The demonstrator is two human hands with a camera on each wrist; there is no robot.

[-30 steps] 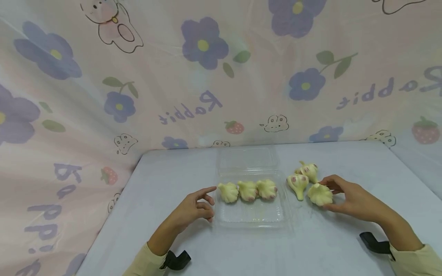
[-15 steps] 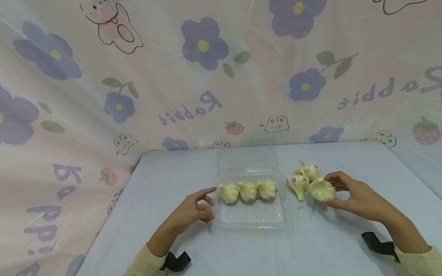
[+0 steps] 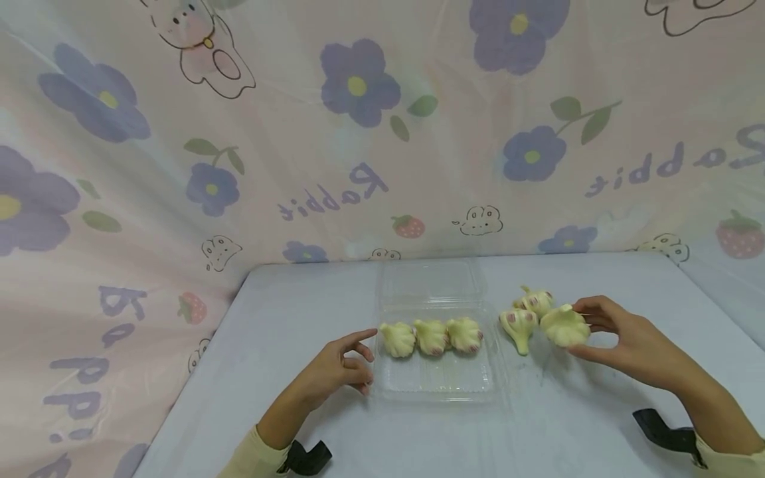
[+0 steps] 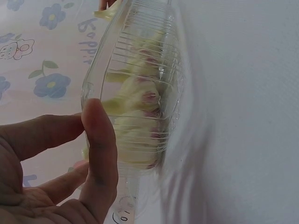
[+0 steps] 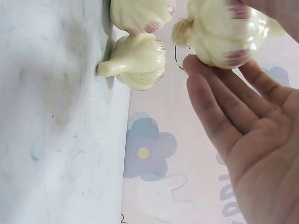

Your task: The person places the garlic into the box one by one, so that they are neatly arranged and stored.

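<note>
Pale-yellow garlic bulb (image 3: pixel 564 326), right of centre in the head view, pinched by the right hand (image 3: pixel 639 348): thumb on the near side, fingers on the far side. Roots sit clear of the grip, presumably because the round sides hold better. Bulb looks raised off the table (image 3: pixel 287 318). Two loose bulbs (image 3: pixel 518 323) lie just left of it, probably grouped there for easy right-side reach. Clear plastic box (image 3: pixel 436 382) at centre, lid (image 3: pixel 430 282) laid back toward the curtain (image 3: pixel 352 229), likely for access from above. Three bulbs (image 3: pixel 431 337) inside, in a row across the back half, likely to save space in front. Left hand (image 3: pixel 337 365), left of box: fingers loose, gripping nothing; index fingertip at the rim, maybe to steady it. Can't tell how firmly.
</note>
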